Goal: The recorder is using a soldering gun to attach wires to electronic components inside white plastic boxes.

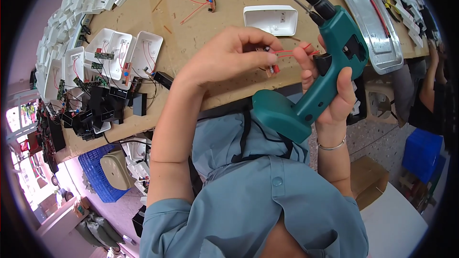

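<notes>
My left hand (234, 55) is closed in a pinch on a small circuit board with red wires, and the fingers partly cover it. Two thin red wires (289, 51) run from it toward the fingertips of my right hand (337, 93). That hand is wrapped round the handle of a green pistol-grip tool (313, 98) with a black trigger. Its black nose points to the far side of the table, its wide base toward my lap. Just beyond my hands sits a white plastic housing (270, 20), its hollow side showing.
On the table (181, 33), white housings with wired boards (119, 52) and black boxes (98, 110) crowd the left. Another board with red wires (210, 3) lies at the far middle. A metal tray (366, 19) occupies the right. Another person's arm (430, 76) shows at far right.
</notes>
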The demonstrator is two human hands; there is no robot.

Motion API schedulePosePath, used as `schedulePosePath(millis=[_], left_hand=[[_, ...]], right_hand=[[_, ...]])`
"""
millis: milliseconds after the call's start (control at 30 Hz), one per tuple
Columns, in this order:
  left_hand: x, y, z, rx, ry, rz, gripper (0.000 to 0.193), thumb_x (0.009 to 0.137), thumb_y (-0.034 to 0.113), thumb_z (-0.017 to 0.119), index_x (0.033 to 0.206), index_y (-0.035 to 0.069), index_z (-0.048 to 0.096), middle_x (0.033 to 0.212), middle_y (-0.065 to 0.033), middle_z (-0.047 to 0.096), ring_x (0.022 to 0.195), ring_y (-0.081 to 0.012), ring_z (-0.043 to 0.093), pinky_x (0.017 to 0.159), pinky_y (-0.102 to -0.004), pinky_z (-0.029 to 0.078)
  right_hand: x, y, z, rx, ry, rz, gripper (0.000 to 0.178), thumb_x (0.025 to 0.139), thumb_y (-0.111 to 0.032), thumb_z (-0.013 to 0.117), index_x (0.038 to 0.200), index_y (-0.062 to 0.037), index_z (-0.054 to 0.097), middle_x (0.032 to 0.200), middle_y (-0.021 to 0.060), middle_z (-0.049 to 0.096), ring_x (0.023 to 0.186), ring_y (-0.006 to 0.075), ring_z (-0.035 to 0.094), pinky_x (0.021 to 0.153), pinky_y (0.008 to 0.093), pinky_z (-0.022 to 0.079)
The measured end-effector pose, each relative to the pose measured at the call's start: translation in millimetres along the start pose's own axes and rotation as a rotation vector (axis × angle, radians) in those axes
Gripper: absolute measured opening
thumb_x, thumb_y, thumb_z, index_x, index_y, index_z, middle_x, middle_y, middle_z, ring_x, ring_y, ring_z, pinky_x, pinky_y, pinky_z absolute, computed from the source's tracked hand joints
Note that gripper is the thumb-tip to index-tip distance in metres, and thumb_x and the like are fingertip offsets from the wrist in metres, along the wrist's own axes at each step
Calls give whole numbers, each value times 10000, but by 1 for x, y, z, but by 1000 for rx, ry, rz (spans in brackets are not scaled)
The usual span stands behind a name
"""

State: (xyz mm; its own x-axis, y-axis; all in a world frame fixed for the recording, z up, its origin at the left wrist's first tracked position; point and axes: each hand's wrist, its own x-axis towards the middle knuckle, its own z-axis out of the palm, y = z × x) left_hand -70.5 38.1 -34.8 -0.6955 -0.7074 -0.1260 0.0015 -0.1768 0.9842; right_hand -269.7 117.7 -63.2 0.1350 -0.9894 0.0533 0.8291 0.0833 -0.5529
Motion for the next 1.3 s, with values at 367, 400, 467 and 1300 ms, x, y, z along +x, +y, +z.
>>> schedulePosePath(millis=[367, 400, 467, 1300], left_hand=[[-7, -12, 1, 995, 296, 389, 218, 792, 57, 572, 999, -9, 597, 930, -102, 612, 741, -192, 592, 647, -280, 460], [-6, -10, 5, 995, 292, 388, 218, 792, 57, 572, 999, -9, 597, 930, -102, 612, 741, -192, 592, 647, -280, 460], [-4, -6, 15, 918, 378, 613, 255, 775, 33, 561, 1027, 3, 586, 1016, -146, 583, 816, -264, 593, 708, -324, 474], [7, -7, 29, 547, 193, 155, 175, 776, 111, 544, 889, -2, 614, 750, -155, 569, 724, -288, 563, 655, -353, 439]], right_hand=[[-10, 16, 0, 25, 75, 28, 721, 836, -355, 589, 1351, 11, 241, 1329, 258, 334, 1256, 356, 344, 907, 312, 457], [-10, 16, 0, 26, 92, 37, 720, 836, -355, 588, 1350, 12, 243, 1331, 253, 335, 1259, 355, 340, 912, 310, 455], [-10, 16, -2, 43, 91, 39, 720, 836, -354, 587, 1350, 14, 241, 1332, 253, 333, 1259, 355, 339, 915, 311, 455], [-3, 14, -3, -8, 98, 45, 719, 843, -354, 577, 1347, 27, 235, 1351, 281, 289, 1269, 349, 329, 933, 314, 421]])
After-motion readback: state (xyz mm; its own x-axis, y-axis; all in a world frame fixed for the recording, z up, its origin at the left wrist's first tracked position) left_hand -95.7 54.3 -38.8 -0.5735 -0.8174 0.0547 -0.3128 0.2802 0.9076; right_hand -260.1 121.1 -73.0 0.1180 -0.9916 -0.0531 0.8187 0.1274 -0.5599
